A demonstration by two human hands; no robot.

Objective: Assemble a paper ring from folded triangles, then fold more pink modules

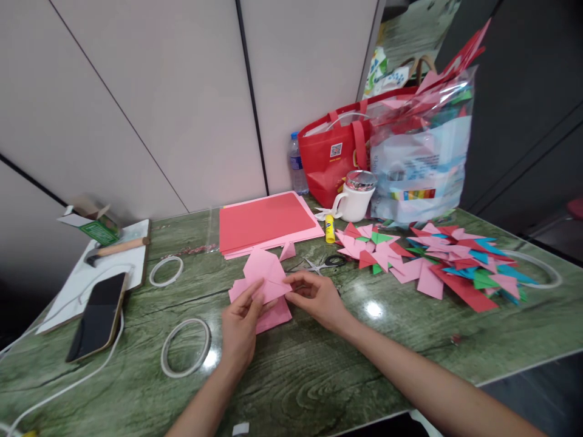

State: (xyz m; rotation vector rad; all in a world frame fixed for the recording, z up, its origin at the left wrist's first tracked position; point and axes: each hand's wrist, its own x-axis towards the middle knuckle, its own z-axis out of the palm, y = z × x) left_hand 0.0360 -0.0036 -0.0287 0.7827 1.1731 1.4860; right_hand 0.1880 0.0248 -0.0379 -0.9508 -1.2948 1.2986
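Note:
A folded pink paper piece [263, 273] is held up over the green table [319, 364] by both hands. My left hand [239, 328] pinches its lower left edge with thumb and fingers. My right hand [319, 297] pinches its right corner. Under it lie more pink paper sheets [277, 317]. A small pink folded triangle [287, 250] stands just behind them.
A stack of red and pink paper [266, 223] lies behind, with scissors [325, 263] and a yellow glue stick [330, 229] to the right. A pile of coloured folded pieces [437, 264], a white mug [355, 197], bags [419, 158], tape rings [186, 347] and a phone [98, 314] surround the hands.

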